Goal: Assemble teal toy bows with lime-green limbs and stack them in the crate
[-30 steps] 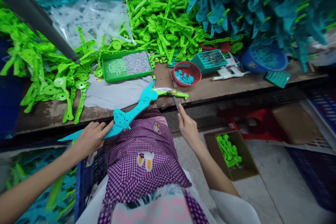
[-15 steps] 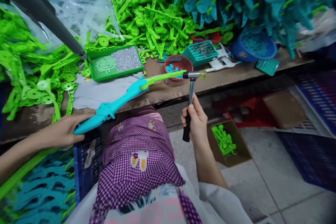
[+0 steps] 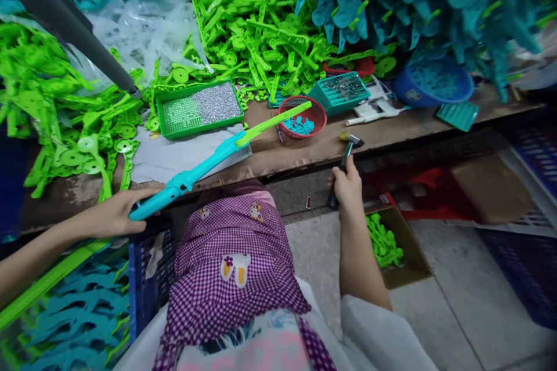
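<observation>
My left hand grips the lower end of a long teal plastic toy piece with a green limb sticking out of its far end. The piece slants up and to the right over the wooden workbench. My right hand holds a small hammer by its dark handle, metal head up at the bench's front edge, to the right of the green limb's tip. A grey cloth lies on the bench under the teal piece.
Heaps of green parts and teal parts cover the back of the bench. A green tray of small silver pieces, a red basket, a teal basket and a blue bowl stand there. A cardboard box of green parts sits on the floor.
The hammer has dropped from the green limb's tip and moved right, down to the bench edge. The teal piece has stayed slanted in my left hand, its green tip now free.
</observation>
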Motion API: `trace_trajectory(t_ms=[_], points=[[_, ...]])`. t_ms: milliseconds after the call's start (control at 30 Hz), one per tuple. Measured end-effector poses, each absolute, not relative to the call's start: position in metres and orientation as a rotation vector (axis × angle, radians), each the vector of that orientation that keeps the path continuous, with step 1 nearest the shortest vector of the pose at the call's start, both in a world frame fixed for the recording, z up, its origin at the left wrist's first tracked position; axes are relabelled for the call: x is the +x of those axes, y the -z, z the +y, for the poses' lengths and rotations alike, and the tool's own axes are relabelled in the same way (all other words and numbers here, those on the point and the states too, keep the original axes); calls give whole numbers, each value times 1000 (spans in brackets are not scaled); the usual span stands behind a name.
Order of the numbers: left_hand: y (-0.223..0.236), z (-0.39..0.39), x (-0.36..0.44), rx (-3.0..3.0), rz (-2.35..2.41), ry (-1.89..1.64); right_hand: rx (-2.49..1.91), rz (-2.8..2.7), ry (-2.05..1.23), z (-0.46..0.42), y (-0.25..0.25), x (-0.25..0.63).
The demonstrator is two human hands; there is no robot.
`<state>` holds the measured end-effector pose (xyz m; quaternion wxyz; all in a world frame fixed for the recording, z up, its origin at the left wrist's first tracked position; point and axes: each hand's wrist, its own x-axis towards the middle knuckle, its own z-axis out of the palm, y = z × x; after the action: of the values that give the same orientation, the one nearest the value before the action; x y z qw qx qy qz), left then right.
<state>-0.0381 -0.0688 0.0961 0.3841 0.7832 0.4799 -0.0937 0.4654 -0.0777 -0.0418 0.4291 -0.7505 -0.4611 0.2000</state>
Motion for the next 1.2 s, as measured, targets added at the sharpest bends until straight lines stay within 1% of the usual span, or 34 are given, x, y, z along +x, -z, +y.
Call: trace_trajectory(t_ms=[133,200,300,333,400,433,500,700,867,1033,1100,1200], points=[[-93,-74,-36,1980,1235,220,-2089,-1306,-340,-26,47,474],[-89,-78,-35,1999,1241,197,-2180,-1412,-293,-15,36,467],[-81,-88,-32,2078,1248,134,-2258,-1479,-187,-25,5,444],[-77,-92,-31,2116,1242,113,-2225,-1476,-115,-33,-8,434],[-68,-100,-28,2189,1218,83,-1974,-1477,66,-45,-32,409],[-63,-105,-26,2215,1209,69,-1836,-1515,114,-48,-42,397],[-52,-114,-25,2251,1201,34,-1694,-1717,154,-45,-57,376],[-30,-140,-31,2270,1283,-130,-1704,-2244,369,-14,-75,371],[-27,-155,-35,2029,1219,-182,-1477,-2689,459,-1,-112,360],[-14,-174,-36,1919,1232,-151,-1333,-2821,404,21,-143,334],[-13,-179,-33,1926,1242,-139,-1298,-2847,418,20,-146,336],[-21,-188,-26,1977,1213,-148,-1255,-2828,555,-7,-135,349]])
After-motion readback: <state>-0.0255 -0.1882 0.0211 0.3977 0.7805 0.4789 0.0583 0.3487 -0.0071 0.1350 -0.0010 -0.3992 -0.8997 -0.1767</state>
